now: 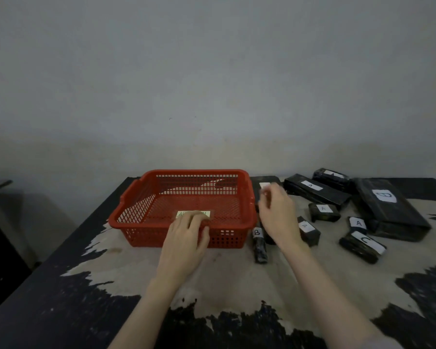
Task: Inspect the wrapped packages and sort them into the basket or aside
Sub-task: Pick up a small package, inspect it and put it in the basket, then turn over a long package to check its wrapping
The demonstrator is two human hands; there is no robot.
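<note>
Black film-wrapped packages (317, 192) lie on the bench (224, 280) at three o'clock of the red basket (126, 210), likely light, slick, best gripped across their narrow sides; left hand (186, 238) rests loosely on its rim, right hand (277, 215) hovers, fingers (269, 195) curled, holding nothing clear.

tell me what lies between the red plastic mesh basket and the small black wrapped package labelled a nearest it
In the head view, the right hand and the narrow black wrapped package labelled B lie between the red plastic mesh basket and that package.
</note>
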